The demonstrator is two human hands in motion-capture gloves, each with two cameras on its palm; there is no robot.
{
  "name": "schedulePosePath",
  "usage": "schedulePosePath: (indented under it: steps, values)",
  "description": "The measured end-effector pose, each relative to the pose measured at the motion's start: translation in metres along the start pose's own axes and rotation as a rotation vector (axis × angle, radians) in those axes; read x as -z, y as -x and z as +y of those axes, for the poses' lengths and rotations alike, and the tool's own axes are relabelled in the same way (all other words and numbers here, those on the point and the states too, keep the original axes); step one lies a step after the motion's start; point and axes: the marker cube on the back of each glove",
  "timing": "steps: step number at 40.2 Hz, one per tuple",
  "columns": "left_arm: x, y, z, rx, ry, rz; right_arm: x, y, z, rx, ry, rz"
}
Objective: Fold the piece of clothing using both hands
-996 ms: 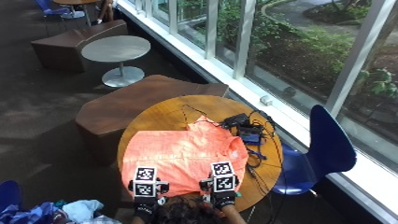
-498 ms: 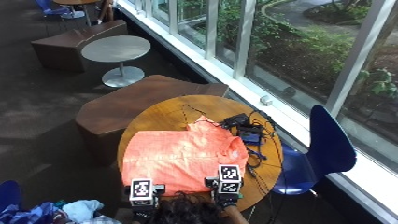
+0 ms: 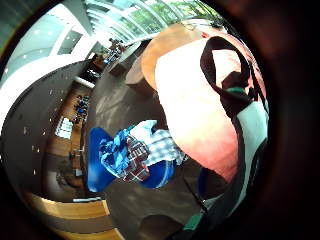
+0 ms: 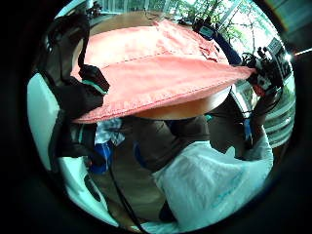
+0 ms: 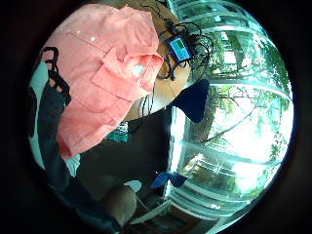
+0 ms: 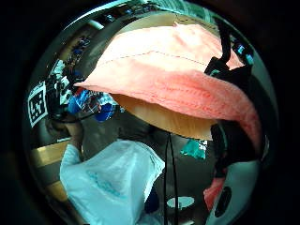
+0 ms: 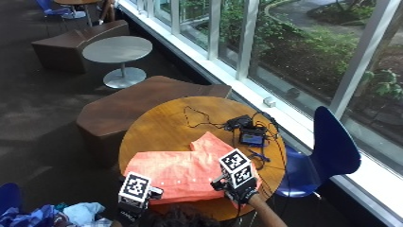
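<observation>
A coral button-up shirt point(image 7: 182, 172) lies flat on the near half of a round wooden table point(image 7: 170, 123), one sleeve pointing toward the table's middle. My left hand point(image 7: 133, 197) pinches the shirt's near left corner at the table edge. My right hand point(image 7: 236, 183) pinches the near right corner. In the left thumb side palm view the hem point(image 4: 161, 80) stretches taut from my left fingers point(image 4: 90, 80) to the right hand point(image 4: 263, 78), lifted just off the table rim. My right fingers point(image 6: 225, 75) curl over the cloth.
A small device with a screen point(image 7: 253, 138) and tangled black cables sits on the table's far right part. A blue chair point(image 7: 330, 151) stands to the right, a brown bench point(image 7: 144, 106) behind the table, and a bundle of clothes point(image 7: 69, 215) on a blue chair at my left.
Both hands have drawn back toward my body with the shirt's near edge. The shirt has slid toward the table's near rim and its hem now hangs lifted between the hands.
</observation>
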Motion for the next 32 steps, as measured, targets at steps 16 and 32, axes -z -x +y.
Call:
schedulePosePath:
  steps: [16, 32]
  values:
    - [-0.028, 0.062, -0.156, 0.11, 0.276, 0.01, 0.025, -0.065, -0.189, -0.134, -0.021, -0.202]
    - [-0.154, 0.074, -0.245, 0.197, 0.481, 0.154, -0.06, -0.082, -0.303, -0.241, -0.04, -0.366]
